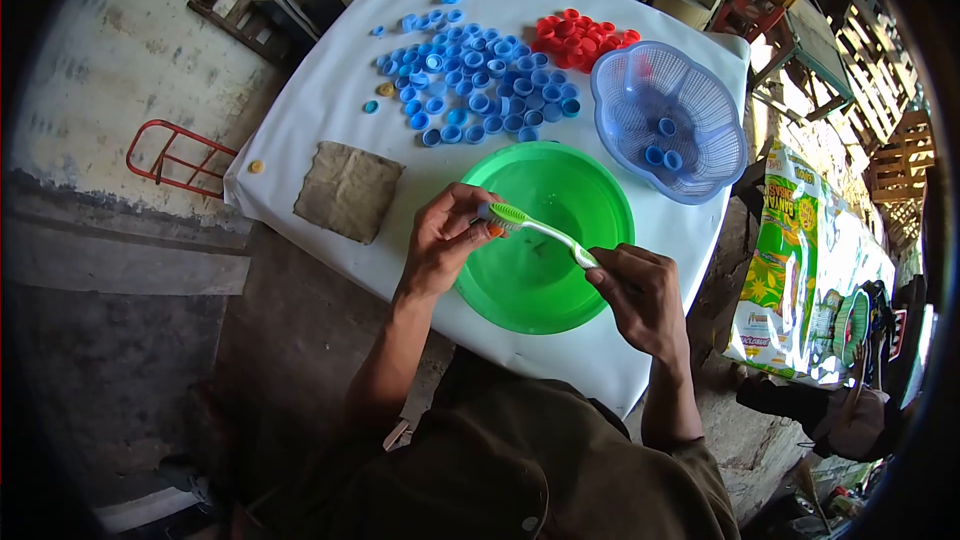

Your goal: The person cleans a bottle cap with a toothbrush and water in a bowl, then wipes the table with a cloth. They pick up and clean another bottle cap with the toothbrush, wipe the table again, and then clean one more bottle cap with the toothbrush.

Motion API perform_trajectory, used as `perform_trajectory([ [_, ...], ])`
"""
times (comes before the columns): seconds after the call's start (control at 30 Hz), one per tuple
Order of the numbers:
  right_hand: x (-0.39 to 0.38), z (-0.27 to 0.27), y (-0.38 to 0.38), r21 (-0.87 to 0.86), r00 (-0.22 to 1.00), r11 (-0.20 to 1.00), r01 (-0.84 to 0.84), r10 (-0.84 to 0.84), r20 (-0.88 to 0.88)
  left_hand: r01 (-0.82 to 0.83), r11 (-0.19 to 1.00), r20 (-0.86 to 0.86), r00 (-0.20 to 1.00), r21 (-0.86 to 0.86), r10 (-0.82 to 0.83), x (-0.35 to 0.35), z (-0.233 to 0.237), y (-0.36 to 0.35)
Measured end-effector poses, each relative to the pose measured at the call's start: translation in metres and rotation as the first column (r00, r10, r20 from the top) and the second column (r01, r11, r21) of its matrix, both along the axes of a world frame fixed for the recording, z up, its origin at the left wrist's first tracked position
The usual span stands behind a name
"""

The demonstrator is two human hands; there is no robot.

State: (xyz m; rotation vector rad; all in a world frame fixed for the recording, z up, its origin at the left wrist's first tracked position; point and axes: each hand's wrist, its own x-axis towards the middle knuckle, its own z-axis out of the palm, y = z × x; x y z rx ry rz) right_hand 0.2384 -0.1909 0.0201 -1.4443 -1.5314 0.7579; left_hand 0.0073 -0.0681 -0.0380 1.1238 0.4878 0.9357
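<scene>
My right hand (642, 295) is closed around the handle of a green and white toothbrush (550, 232). The brush's bristle end meets a small bottle cap (486, 211) pinched in the fingertips of my left hand (445, 235). Fingers hide most of this cap; its visible edge looks bluish, and a bit of orange shows beside it. Both hands are over a green basin (540, 315) with some water in it. Beyond the basin lies a wide spread of blue bottle caps (475, 80). A pile of red caps (580, 38) sits at the far right.
A blue-purple plastic basket (690, 90) with 3 blue caps inside stands right of the basin. Left of it, a grey-brown cloth (349, 192) lies flat on the white-covered table (300, 120). A red metal frame (180, 158) is near the left wall.
</scene>
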Motion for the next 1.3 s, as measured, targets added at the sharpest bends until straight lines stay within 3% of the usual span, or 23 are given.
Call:
perform_trajectory([
  [0.13, 0.001, -0.022, 0.005, -0.031, 0.983, 0.986, 0.165, -0.162, 0.082, 0.094, 0.996, 0.147, 0.985, 0.01, -0.094, 0.004, -0.002, 0.001],
  [0.3, -0.003, -0.003, -0.004, -0.005, 1.0, 1.0, 0.004, -0.004, -0.016, 0.09, 0.986, 0.191, 0.979, -0.137, -0.063, 0.001, -0.003, 0.0],
  [0.4, -0.003, -0.023, 0.003, 0.001, 0.986, 0.989, 0.146, -0.146, 0.086, 0.138, 0.979, 0.246, 0.964, -0.151, -0.098, 0.002, -0.003, 0.001],
  [0.43, -0.001, -0.025, 0.004, -0.001, 0.986, 0.987, 0.16, -0.16, 0.037, 0.156, 0.979, 0.264, 0.957, -0.133, -0.116, 0.004, -0.002, 0.001],
  [0.57, -0.006, -0.002, -0.005, 0.004, 0.999, 1.0, 0.028, -0.028, -0.027, 0.147, 0.974, 0.241, 0.965, -0.173, -0.103, 0.002, -0.003, 0.003],
  [0.7, -0.004, -0.028, 0.009, 0.004, 0.972, 0.981, 0.195, -0.194, 0.134, 0.191, 0.973, 0.294, 0.945, -0.131, -0.146, 0.005, -0.004, 0.001],
  [0.8, -0.004, -0.017, -0.001, -0.002, 0.994, 0.994, 0.109, -0.109, -0.022, 0.149, 0.977, 0.265, 0.959, -0.153, -0.104, 0.007, 0.005, -0.002],
  [0.87, -0.01, -0.009, -0.002, 0.025, 0.998, 0.998, 0.06, -0.059, -0.022, 0.119, 0.97, 0.255, 0.965, -0.212, -0.063, 0.007, 0.009, -0.003],
  [0.93, -0.011, -0.009, 0.002, -0.018, 0.997, 0.997, 0.073, -0.072, 0.029, 0.153, 0.965, 0.294, 0.952, -0.214, -0.086, 0.007, 0.002, -0.001],
  [0.97, -0.009, -0.022, 0.005, 0.039, 0.983, 0.987, 0.159, -0.161, 0.082, 0.174, 0.959, 0.322, 0.942, -0.222, -0.097, 0.007, 0.001, -0.001],
  [1.07, -0.007, -0.021, 0.003, 0.047, 0.985, 0.984, 0.171, -0.172, 0.012, 0.175, 0.946, 0.363, 0.929, -0.273, -0.068, 0.009, 0.003, -0.001],
  [1.1, -0.01, -0.018, -0.001, 0.059, 0.992, 0.991, 0.124, -0.121, -0.046, 0.174, 0.937, 0.376, 0.925, -0.303, -0.051, 0.008, 0.004, -0.002],
  [1.2, -0.015, -0.011, -0.002, 0.067, 0.997, 0.997, 0.045, -0.049, 0.061, 0.224, 0.909, 0.454, 0.89, -0.352, -0.044, 0.008, 0.002, -0.004],
  [1.27, -0.01, -0.018, 0.003, 0.025, 0.993, 0.993, 0.116, -0.117, 0.033, 0.332, 0.886, 0.562, 0.821, -0.322, -0.103, 0.006, -0.006, -0.001],
  [1.3, -0.006, -0.022, 0.005, 0.005, 0.987, 0.987, 0.16, -0.16, 0.03, 0.304, 0.894, 0.528, 0.844, -0.328, -0.093, 0.006, -0.005, -0.002],
])
